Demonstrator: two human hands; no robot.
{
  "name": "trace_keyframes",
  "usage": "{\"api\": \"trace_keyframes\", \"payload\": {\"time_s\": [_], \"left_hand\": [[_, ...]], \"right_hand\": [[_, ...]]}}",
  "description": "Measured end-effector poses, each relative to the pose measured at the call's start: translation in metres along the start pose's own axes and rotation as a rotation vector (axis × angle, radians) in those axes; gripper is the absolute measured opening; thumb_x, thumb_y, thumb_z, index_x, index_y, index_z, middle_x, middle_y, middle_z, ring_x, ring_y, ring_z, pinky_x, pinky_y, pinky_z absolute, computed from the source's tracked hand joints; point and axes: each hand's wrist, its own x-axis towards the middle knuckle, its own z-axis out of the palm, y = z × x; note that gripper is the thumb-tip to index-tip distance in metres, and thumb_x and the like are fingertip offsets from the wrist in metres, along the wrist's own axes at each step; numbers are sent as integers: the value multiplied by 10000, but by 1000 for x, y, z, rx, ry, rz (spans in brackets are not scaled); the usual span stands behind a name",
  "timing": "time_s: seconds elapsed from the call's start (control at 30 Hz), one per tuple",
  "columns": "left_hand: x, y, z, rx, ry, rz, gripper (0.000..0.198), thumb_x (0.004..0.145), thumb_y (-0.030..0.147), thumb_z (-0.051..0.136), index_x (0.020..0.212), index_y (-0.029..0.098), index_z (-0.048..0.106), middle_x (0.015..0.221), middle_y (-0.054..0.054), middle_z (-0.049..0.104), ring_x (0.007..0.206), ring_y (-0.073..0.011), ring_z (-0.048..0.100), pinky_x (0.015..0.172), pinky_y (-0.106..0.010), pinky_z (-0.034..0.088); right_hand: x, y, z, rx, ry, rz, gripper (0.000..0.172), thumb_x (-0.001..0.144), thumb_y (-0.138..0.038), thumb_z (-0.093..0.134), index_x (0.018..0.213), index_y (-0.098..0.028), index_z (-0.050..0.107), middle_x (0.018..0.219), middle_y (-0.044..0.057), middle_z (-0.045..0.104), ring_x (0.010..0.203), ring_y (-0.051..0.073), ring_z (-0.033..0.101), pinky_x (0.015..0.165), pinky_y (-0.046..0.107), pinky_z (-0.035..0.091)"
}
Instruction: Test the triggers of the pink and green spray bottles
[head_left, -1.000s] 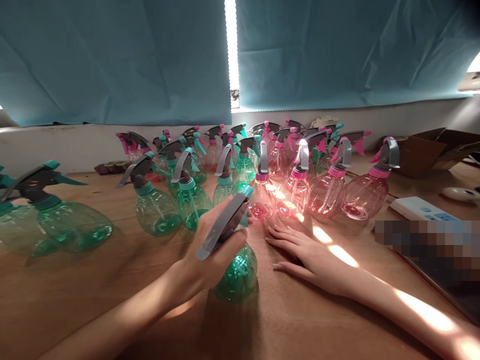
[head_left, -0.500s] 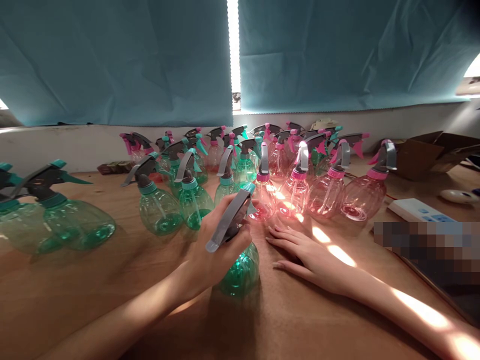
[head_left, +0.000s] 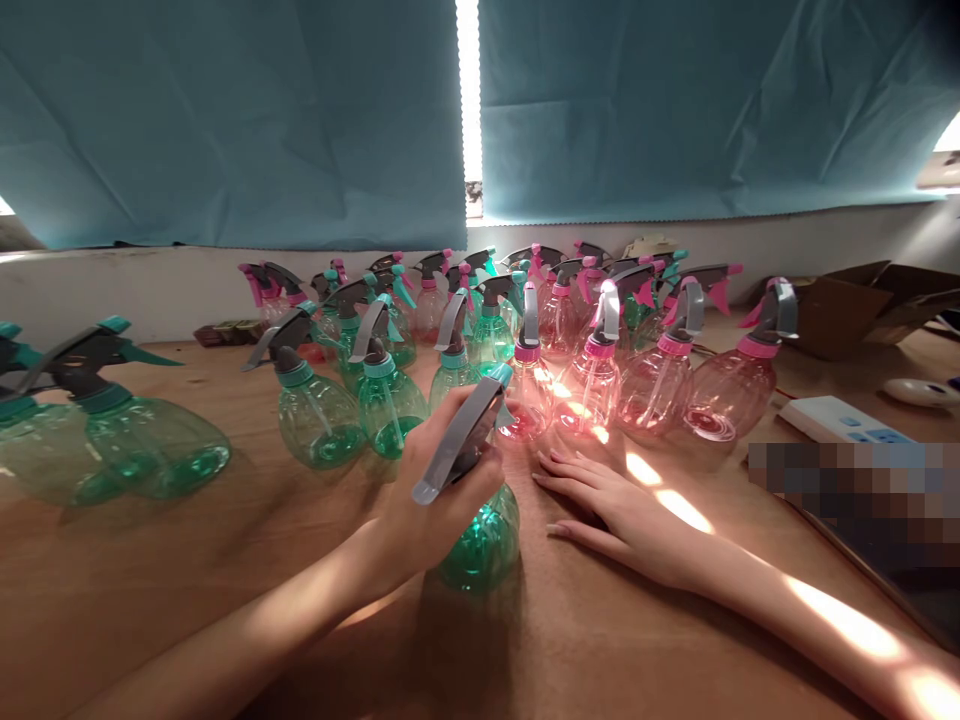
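My left hand is wrapped round the neck of a green spray bottle, which stands on the wooden table. The bottle's grey and teal trigger head points away from me, above my fingers. My right hand lies flat on the table just to the right, fingers stretched out and holding nothing. Beyond my right hand stand several pink spray bottles. Just past my left hand are several green spray bottles with teal collars.
Further green bottles stand at the left. More pink and green sprayers crowd the back by the wall. On the right are a white power strip, a blurred dark object, a computer mouse and a cardboard box. Blue curtains hang behind.
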Motion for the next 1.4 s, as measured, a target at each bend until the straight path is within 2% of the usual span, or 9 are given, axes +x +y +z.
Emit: {"api": "trace_keyframes", "payload": {"time_s": [0.27,0.53,0.87,1.2,1.4], "left_hand": [[1,1,0,-3,-3,-1,173,826,197,494,996,223,499,680,38,498,599,-135,483,573,-290,373],[2,1,0,-12,-2,-3,143,830,193,481,970,225,479,679,46,442,596,-137,467,571,-296,347],[2,3,0,-7,-14,-2,147,833,195,474,977,226,474,680,49,444,588,-131,456,562,-291,342],[2,4,-2,7,-32,-21,152,815,201,485,963,232,483,671,36,464,680,-166,530,547,-286,334],[1,5,-5,14,-32,-44,65,796,199,485,852,230,477,753,11,523,692,-162,508,602,-312,366]], "right_hand": [[-1,2,2,47,26,4,551,987,-504,489,1449,-205,499,1531,96,446,1445,293,343,1183,493,308],[1,1,1,18,1,7,578,997,-521,449,1439,-152,505,1540,123,422,1452,293,329,1178,491,318],[0,1,1,18,9,8,572,991,-518,467,1443,-169,502,1544,112,419,1458,291,314,1186,495,305],[0,1,1,25,28,-10,553,990,-505,479,1445,-190,500,1553,92,409,1461,278,312,1191,479,301],[0,2,2,-3,5,-13,583,1003,-520,438,1455,-155,480,1564,102,390,1469,261,294,1196,454,290]]}}
